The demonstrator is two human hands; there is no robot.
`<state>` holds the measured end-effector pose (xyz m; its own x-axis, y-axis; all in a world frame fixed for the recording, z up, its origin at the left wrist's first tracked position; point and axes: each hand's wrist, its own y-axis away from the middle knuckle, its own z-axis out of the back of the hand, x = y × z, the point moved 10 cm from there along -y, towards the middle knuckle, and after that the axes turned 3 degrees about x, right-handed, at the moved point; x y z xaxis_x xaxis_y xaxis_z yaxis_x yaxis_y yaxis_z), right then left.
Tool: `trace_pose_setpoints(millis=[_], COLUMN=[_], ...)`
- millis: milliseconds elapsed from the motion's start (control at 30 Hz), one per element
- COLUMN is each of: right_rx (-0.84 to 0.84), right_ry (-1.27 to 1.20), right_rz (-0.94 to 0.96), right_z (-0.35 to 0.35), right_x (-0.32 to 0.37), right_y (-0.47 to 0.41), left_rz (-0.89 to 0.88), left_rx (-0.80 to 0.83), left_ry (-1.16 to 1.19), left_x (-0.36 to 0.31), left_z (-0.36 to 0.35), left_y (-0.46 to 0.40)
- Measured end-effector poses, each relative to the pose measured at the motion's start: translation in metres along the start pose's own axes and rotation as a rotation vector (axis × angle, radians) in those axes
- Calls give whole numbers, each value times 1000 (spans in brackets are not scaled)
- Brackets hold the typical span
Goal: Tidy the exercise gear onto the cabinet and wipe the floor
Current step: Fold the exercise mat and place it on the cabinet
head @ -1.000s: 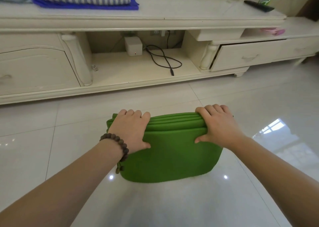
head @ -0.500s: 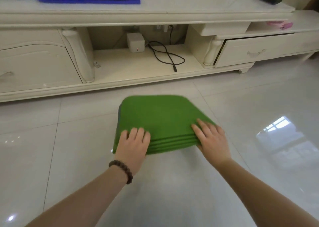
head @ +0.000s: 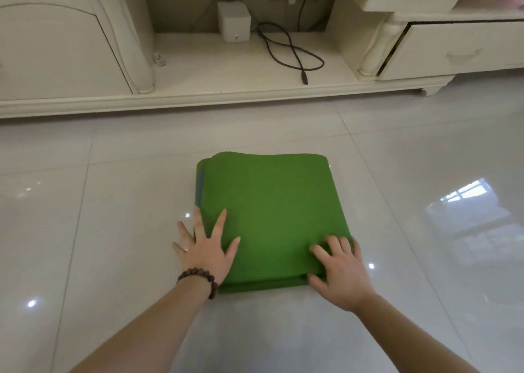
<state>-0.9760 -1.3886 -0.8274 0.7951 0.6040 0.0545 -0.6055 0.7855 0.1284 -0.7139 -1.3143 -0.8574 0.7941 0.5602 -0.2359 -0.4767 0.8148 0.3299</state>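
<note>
Nearest, the left hand (head: 208, 249) lies flat with spread fingers and the right hand (head: 338, 269) presses with lightly bent fingers, neither grip clamped, on the near corners of the folded green mat (head: 272, 214) lying on the floor (head: 99, 231) before the cabinet (head: 198, 94); it looks soft, light and floppy, so grasp all layers at both side edges.
</note>
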Motion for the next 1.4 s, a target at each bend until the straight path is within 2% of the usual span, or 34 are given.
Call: trace_pose_setpoints(millis=[100, 167, 233, 300, 367, 467, 567, 733, 833, 967, 1100, 1400], right_rx=[31, -21, -64, 71, 170, 177, 155, 171, 166, 194, 271, 162], right_ry=[-231, -517, -670, -715, -707, -625, -541, -472, -458, -549, -673, -758], right_rz=[78, -89, -343, -536, -599, -560, -517, -532, -550, -628, -599, -611], right_z=[2, 6, -1, -25, -45, -50, -46, -51, -48, -46, -41, -4], right_x=[-19, -46, -78, -95, -102, -100, -93, -91, -93, -102, -100, -61], right_y=[-8, -21, -39, -54, -63, -68, -72, -71, -70, -65, -67, -37], left_rz=[1, -12, 14, 30, 44, 58, 61, 85, 87, 20, -17, -5], left_rx=[39, 21, 24, 36, 57, 61, -16, -17, 35, 145, 183, 60], left_ry=[300, 477, 566, 621, 637, 549, 510, 564, 640, 774, 906, 738], left_x=[11, 13, 17, 18, 19, 16, 12, 15, 21, 27, 24, 54], left_z=[-11, -8, -8, -5, -5, -3, 0, -6, -10, -11, -9, 20], left_y=[-9, -11, -15, -21, -28, -31, -24, -13, -16, -24, -24, 6])
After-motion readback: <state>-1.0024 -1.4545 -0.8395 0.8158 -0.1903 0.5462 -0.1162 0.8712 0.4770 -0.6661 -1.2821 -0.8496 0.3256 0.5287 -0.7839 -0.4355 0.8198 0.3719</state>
